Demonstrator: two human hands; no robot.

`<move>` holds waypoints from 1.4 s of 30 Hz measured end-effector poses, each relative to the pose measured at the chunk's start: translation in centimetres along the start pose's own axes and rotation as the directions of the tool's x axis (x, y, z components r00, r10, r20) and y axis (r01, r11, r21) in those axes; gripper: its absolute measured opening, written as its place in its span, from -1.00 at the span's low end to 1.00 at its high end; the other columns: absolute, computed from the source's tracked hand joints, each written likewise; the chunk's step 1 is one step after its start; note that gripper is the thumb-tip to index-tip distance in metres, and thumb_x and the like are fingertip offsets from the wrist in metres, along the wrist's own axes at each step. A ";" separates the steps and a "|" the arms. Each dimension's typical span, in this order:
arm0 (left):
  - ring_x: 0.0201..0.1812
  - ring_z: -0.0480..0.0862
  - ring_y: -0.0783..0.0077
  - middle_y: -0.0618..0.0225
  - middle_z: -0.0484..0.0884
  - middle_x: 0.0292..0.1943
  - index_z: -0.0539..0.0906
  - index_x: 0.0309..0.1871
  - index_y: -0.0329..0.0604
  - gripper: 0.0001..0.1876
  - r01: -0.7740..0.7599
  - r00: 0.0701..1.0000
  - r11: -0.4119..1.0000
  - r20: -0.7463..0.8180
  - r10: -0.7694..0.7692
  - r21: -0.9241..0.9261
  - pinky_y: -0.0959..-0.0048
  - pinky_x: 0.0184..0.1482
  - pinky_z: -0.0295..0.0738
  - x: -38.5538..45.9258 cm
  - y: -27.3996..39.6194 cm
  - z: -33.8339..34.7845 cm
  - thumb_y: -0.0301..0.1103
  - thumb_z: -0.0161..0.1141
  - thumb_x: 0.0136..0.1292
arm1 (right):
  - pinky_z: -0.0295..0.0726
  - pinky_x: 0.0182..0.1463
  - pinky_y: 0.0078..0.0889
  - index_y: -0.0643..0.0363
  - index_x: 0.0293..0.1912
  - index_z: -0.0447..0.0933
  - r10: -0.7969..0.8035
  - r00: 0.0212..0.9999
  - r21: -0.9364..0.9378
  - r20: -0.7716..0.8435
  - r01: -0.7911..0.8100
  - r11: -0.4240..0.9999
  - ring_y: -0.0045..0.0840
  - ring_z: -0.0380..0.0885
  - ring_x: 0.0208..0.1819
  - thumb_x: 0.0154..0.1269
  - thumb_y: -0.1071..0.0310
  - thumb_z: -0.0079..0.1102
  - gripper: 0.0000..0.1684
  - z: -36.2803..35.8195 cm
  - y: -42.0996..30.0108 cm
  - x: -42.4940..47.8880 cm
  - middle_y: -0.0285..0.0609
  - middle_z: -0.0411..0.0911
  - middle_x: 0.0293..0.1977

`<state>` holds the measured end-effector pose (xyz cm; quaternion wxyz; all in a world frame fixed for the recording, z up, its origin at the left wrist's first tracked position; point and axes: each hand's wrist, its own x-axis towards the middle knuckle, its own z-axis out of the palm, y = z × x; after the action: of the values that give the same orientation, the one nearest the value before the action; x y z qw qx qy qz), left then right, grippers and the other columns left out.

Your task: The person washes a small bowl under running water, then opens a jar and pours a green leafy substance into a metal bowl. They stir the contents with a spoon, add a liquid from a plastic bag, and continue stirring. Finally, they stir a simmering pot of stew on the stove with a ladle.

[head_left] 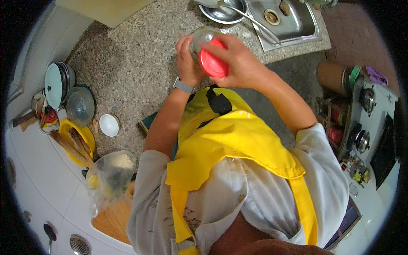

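My right hand [234, 60] is shut on a pink-red plastic lid [213, 63], tilted on its side with its flat face towards me. Just beyond it is a clear, rounded jar or bowl [204, 34], partly hidden by the fingers. My left hand [188, 60], with a watch on the wrist, is at the near left side of this clear vessel, its fingers raised along it. The hands are a little blurred, and how firmly the left one grips cannot be seen. Both are over the speckled stone counter [137, 60].
A metal bowl [223, 14] and a long-handled ladle [251, 20] lie beside the steel sink [295, 24]. At the left stand a white bowl [109, 125], a yellow basin [91, 137], a lidded pot [54, 85] and a plastic bag [111, 172]. A stove top [376, 124] is at the right.
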<state>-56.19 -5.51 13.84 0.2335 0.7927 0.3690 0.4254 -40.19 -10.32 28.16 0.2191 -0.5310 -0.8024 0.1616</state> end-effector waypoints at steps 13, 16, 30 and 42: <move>0.12 0.38 0.13 0.08 0.32 0.09 0.13 0.25 -0.15 0.00 0.366 0.913 0.849 -0.028 -0.406 -0.381 0.19 0.14 0.35 2.6 1.7 -1.2 -0.24 0.54 -0.27 | 0.32 0.19 -0.44 0.16 0.30 0.17 0.270 0.877 0.370 -0.397 -0.116 0.922 -0.43 0.36 0.12 0.02 0.20 0.36 -0.12 -4.3 3.9 0.3 -0.11 0.32 0.15; 0.09 0.41 0.24 0.17 0.33 0.10 0.13 0.25 -0.14 -0.08 0.410 0.834 0.631 -0.010 -0.552 -0.659 0.26 0.12 0.38 3.2 1.2 -1.9 -0.33 0.50 -0.17 | 0.39 0.13 -0.41 0.05 0.35 0.11 0.399 0.876 0.572 -0.270 -0.187 0.799 -0.41 0.40 0.06 0.01 0.10 0.38 -0.04 -1.4 4.6 -0.5 -0.08 0.34 0.08; 0.23 0.36 0.19 0.26 0.34 0.24 0.26 0.29 -0.07 -0.35 0.294 0.682 -0.130 0.304 -0.665 -0.947 0.12 0.26 0.26 3.0 1.7 -3.1 0.13 0.00 0.26 | 0.35 0.23 -0.28 0.10 0.32 0.13 0.356 0.896 0.435 -0.265 -0.218 0.874 -0.26 0.28 0.21 -0.24 0.16 0.54 0.12 4.6 2.4 0.1 -0.03 0.26 0.16; 0.22 0.38 0.20 0.25 0.36 0.21 0.25 0.29 -0.05 -0.37 0.275 0.698 -0.083 0.258 -0.667 -0.958 0.12 0.22 0.32 3.4 2.7 -3.7 0.13 -0.02 0.27 | 0.33 0.26 -0.25 0.11 0.23 0.22 0.242 0.922 0.364 -0.302 -0.123 0.923 -0.15 0.25 0.23 -0.31 0.17 0.55 0.05 5.7 1.6 1.2 -0.02 0.26 0.19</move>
<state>-57.04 -4.30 19.36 0.7597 0.1759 0.2884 0.5556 -42.34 -8.75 22.75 0.4266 -0.5787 -0.6585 0.2224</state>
